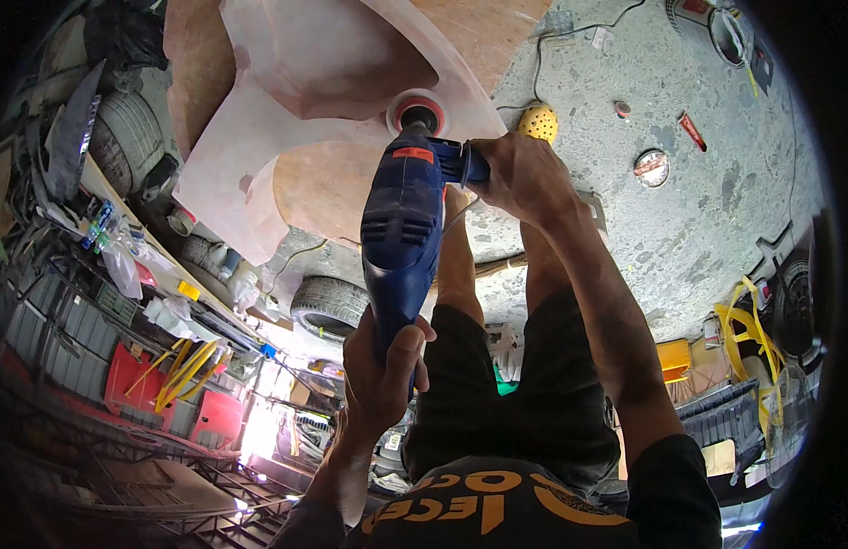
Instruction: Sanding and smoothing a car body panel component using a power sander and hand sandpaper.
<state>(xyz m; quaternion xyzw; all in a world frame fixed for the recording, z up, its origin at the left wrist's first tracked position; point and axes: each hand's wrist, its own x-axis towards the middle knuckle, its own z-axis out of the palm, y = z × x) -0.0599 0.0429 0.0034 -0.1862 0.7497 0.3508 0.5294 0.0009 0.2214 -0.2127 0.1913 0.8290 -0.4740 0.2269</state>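
Observation:
A dark blue corded-style power drill (401, 224) points away from me, fitted with a round sanding disc (417, 112). My left hand (380, 368) is wrapped round its rear grip. Round the side handle (462, 163) my right hand (522, 178) is closed. The disc lies over a large curved panel (227, 137), pale pink and white with brownish patches, at the lip of its deep hollow. Whether the disc is spinning or pressing on the surface, I cannot tell. The drill body hides part of the panel.
A yellow perforated shoe (539, 123) is on the concrete floor beside a cable. Further right lie a round tin lid (652, 168) and a red tube (692, 133). A tyre (331, 306) rests near my legs. Tyres and clutter line the left side; yellow strips (751, 334) hang at right.

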